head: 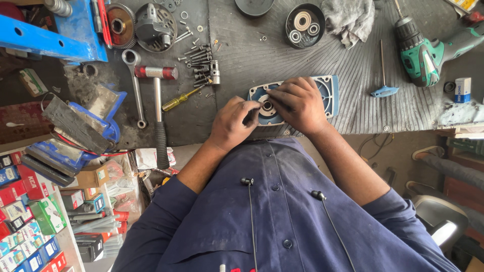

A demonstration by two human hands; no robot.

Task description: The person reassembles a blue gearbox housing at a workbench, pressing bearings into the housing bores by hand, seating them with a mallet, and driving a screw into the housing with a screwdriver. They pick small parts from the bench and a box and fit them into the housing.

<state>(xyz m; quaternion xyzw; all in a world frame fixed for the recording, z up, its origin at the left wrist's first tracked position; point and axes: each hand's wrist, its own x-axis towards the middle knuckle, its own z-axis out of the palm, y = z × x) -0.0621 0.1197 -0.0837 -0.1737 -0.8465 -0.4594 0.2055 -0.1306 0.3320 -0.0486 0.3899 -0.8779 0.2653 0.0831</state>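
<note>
A blue metal cover plate (pixel 328 95) lies flat on the grey ribbed mat near the bench's front edge. A round bearing (pixel 266 106) sits in its centre hole. My left hand (pixel 233 122) pinches at the bearing from the left, fingertips touching it. From the right, my right hand (pixel 298 103) lies over the plate's middle with its fingers on the bearing and the plate. Most of the plate's left half is hidden under both hands.
Left of the plate lie a yellow-handled screwdriver (pixel 179 101), a hammer (pixel 159 108), a spanner (pixel 135 85) and several bolts (pixel 200 65). A blue vise (pixel 80 126) stands far left. Behind are a black bowl of bearings (pixel 304 25), a rag (pixel 348 17), a T-handle key (pixel 384 75) and a green cordless drill (pixel 423 53).
</note>
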